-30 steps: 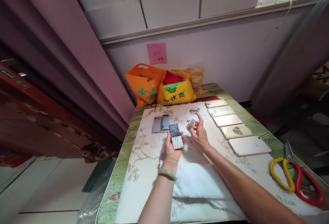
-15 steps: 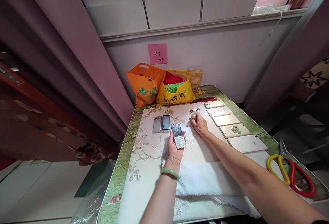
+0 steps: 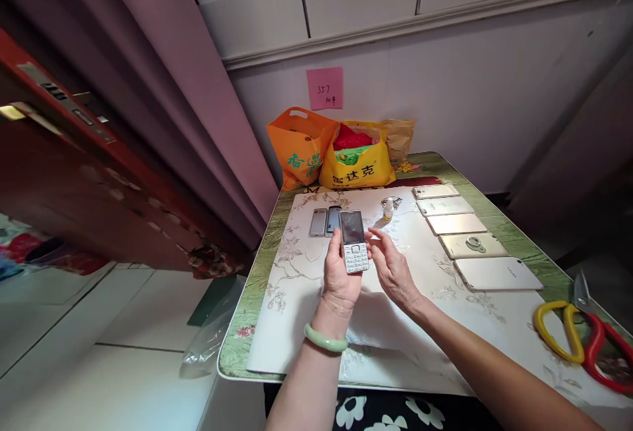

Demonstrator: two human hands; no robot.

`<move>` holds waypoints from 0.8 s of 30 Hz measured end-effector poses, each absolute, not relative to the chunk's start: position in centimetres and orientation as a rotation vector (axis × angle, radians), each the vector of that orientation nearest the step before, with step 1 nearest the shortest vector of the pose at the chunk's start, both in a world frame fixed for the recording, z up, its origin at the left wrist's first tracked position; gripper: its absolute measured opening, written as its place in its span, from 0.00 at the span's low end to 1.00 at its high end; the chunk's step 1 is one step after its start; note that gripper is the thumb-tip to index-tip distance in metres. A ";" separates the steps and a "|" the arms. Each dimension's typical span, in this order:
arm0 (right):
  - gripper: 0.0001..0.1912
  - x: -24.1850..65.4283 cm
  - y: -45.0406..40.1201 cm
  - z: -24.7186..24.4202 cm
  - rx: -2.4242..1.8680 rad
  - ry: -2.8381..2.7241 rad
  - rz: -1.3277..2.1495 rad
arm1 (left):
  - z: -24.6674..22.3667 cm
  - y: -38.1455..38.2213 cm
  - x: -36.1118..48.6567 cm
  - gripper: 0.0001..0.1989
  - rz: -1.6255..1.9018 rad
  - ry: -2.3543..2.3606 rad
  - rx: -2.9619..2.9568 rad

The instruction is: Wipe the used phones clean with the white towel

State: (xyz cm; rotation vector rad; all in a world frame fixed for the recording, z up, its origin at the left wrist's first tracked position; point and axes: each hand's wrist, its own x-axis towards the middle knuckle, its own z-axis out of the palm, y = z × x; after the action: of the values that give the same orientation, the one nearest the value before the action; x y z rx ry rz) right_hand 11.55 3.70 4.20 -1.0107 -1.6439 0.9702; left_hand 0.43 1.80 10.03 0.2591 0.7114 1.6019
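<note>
The left hand, its forearm reaching up from the bottom edge and ringed by a smooth pale-green bangle, grasps a silver-and-white keypad phone, thumb along one side and fingertips around the other. The phone's dark screen and buttons face the wearer, above a white flower-printed mat. The right hand is released, fingers loosely bent beside the phone's right edge; whether they touch it is unclear. Beyond stands a small white-capped bottle.
</note>
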 end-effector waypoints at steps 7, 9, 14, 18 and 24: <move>0.34 9.0 -0.7 2.9 -0.809 -2.299 0.863 | 15.0 -1.5 -3.8 0.23 1.835 0.649 0.316; 0.37 8.7 -2.0 2.3 -0.788 -2.533 0.745 | 15.2 -1.8 -5.0 0.23 1.868 0.647 0.298; 0.21 9.5 -2.0 1.8 -1.032 -2.597 0.517 | 15.7 -2.7 -7.6 0.24 2.010 0.659 0.284; 0.22 8.4 0.6 2.8 -1.089 -2.540 0.399 | 16.2 -3.2 -8.1 0.23 2.081 0.674 0.232; 0.13 2.2 6.2 4.0 -1.013 -2.809 0.308 | 16.2 -3.6 -8.1 0.23 2.003 0.699 0.226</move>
State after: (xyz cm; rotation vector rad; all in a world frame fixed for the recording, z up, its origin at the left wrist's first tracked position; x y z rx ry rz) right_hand 2.24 6.24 3.97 -1.0134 -2.8085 0.3082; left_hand -8.11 -3.63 16.25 0.2264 0.6992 2.0027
